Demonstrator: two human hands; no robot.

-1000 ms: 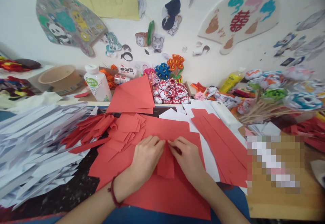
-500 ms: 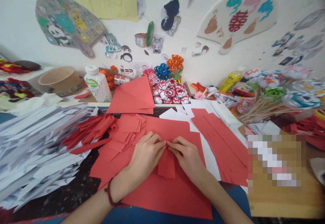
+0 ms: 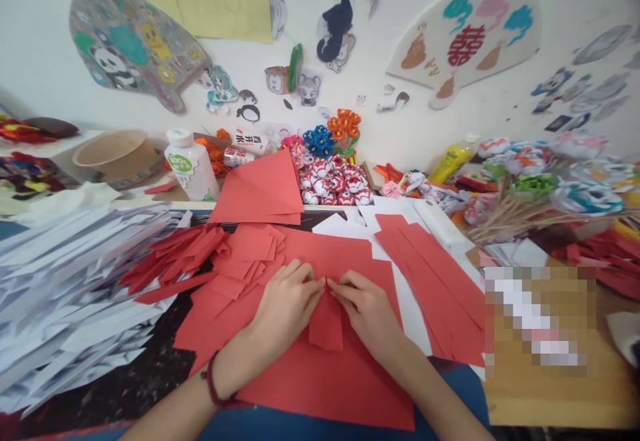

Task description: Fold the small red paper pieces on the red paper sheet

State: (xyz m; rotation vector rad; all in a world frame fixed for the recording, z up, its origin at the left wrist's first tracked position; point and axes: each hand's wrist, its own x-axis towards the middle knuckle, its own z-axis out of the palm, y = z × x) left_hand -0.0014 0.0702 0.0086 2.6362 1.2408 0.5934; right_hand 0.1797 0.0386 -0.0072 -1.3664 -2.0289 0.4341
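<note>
small red paper point(image 3: 326, 329), pinched at top, over red sheet point(image 3: 330, 384)

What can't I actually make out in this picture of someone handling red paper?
All in the head view:
Small red paper: pinched top partly hidden by fingertips of the left hand and right hand.
Whitish shape on the wooden table: pixelated over.
Yellow sheets: tops cut off by upper edge, writing faint.
Yellow bottle: label too small.

Matt, smooth red paper sheets point(image 3: 330, 387); glossy plastic yellow bottle point(image 3: 453, 159); smooth wooden board point(image 3: 565, 401).
</note>
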